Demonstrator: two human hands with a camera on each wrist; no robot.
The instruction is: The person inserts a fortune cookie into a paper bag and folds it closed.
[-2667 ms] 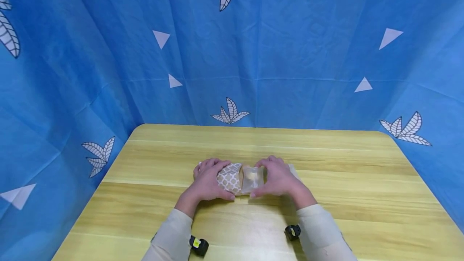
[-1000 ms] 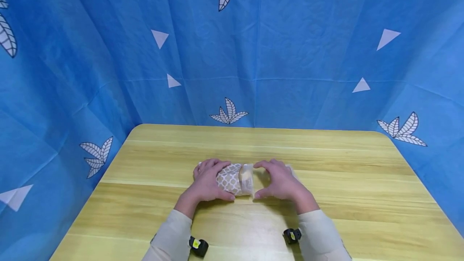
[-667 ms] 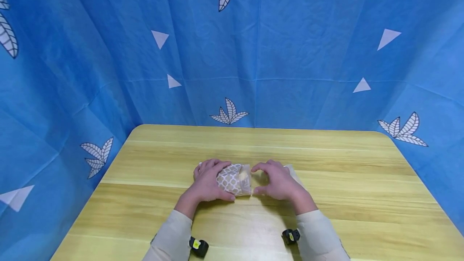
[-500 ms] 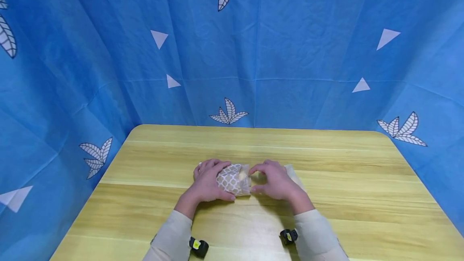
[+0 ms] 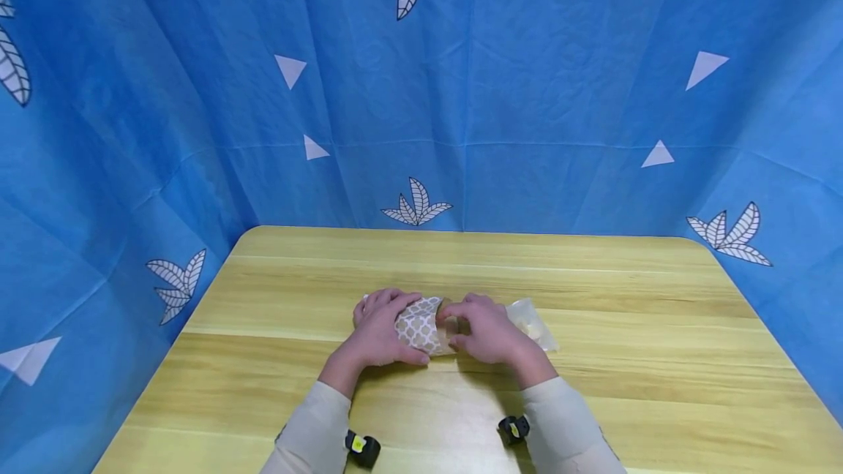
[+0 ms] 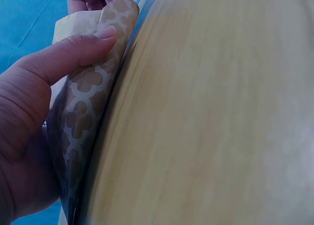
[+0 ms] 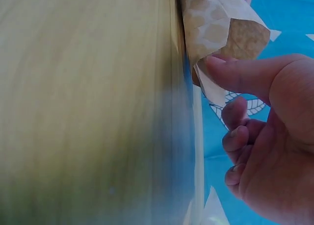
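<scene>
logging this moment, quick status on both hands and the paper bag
Left hand gripping patterned paper bag. Right hand at its open end, grip unclear. Translucent packet beside right hand, not blocking the bag.

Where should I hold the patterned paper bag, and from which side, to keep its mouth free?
Best, I think, to wrap the body of the patterned paper bag, coming from the left, as the left hand does. It lies on its side with its open mouth facing the right hand, so a grip from that end would probably crowd or crumple the mouth.
</scene>
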